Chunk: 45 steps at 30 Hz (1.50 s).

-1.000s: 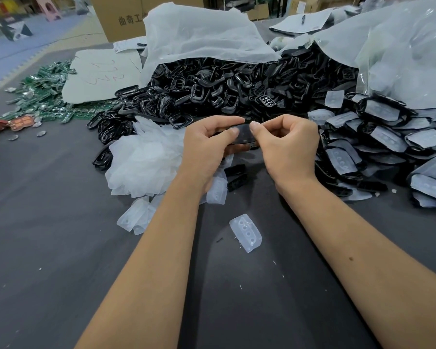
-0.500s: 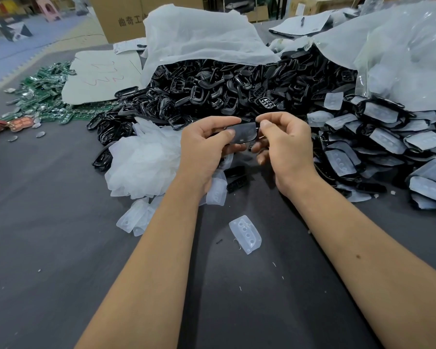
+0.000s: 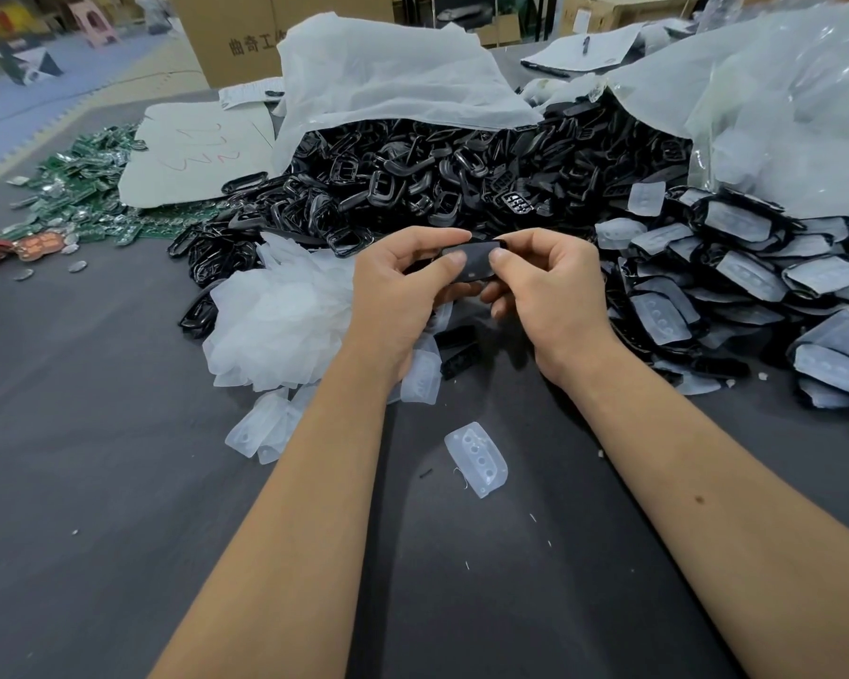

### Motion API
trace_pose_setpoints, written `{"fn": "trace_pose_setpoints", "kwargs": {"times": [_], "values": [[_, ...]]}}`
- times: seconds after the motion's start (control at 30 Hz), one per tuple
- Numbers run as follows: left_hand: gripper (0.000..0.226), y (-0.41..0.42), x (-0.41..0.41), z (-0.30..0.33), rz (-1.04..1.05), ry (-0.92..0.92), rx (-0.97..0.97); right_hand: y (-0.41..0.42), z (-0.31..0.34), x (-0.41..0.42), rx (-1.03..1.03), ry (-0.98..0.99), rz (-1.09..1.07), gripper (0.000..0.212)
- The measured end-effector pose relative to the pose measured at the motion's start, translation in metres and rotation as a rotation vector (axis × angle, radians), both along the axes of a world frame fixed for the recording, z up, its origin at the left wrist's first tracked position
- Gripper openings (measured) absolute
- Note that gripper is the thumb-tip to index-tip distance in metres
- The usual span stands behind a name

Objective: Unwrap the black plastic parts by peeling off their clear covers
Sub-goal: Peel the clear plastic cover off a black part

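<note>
Above the grey table point(image 3: 94, 482), in the middle of the view, we held one black part point(image 3: 471, 261) between both hands. Our left hand point(image 3: 398, 296) pinched its left end, thumb on the near face and forefinger curled over the top edge. Our right hand point(image 3: 550, 291) pinched the right end the same way, thumb pressed on the near face, the other fingers curled beneath. The part was raised off the table and lay roughly level between the two thumbs. We could not tell whether a clear cover was on it.

Behind our hands lay a big heap of bare black parts point(image 3: 412, 188), spilling from under a white bag point(image 3: 388, 80). To the right sat a pile of wrapped parts point(image 3: 736, 281), each with a cloudy cover. Just left of our left wrist lay a mound of crumpled white film point(image 3: 275, 325), with several loose covers point(image 3: 261, 428) at its near edge. One peeled cover point(image 3: 476, 458) lay by itself on the table between our forearms. Far left, green circuit boards point(image 3: 79, 188) were scattered beside a sheet of cardboard point(image 3: 192, 154).
</note>
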State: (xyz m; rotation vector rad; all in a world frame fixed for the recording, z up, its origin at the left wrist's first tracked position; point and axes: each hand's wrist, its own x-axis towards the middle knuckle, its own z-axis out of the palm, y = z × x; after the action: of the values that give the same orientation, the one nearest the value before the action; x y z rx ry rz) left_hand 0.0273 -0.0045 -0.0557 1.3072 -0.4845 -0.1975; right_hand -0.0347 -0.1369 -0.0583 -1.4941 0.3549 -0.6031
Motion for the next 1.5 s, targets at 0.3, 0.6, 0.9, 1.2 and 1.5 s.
{"fn": "trace_pose_setpoints", "kwargs": {"times": [0.3,0.6,0.9,1.2,1.5], "values": [[0.023,0.0,0.0002,-0.0001,-0.002,-0.029,0.018,-0.0006,0.0007,-0.0003,0.008,-0.017,0.021,0.009],[0.019,-0.0011,0.0004,-0.0011,0.01,-0.029,0.012,-0.0007,0.0,-0.001,-0.027,-0.027,0.026,0.007],[0.016,-0.0033,-0.0021,0.0008,0.002,0.05,-0.022,0.0011,0.0034,-0.001,0.043,-0.009,0.027,0.018],[0.017,-0.0024,0.0005,-0.0023,0.002,0.04,-0.023,0.0018,0.0018,-0.0031,-0.073,-0.041,0.032,0.009],[0.017,-0.0012,0.0011,-0.002,0.007,0.083,-0.025,0.0016,0.0029,-0.0029,0.002,-0.039,0.083,0.016]]}}
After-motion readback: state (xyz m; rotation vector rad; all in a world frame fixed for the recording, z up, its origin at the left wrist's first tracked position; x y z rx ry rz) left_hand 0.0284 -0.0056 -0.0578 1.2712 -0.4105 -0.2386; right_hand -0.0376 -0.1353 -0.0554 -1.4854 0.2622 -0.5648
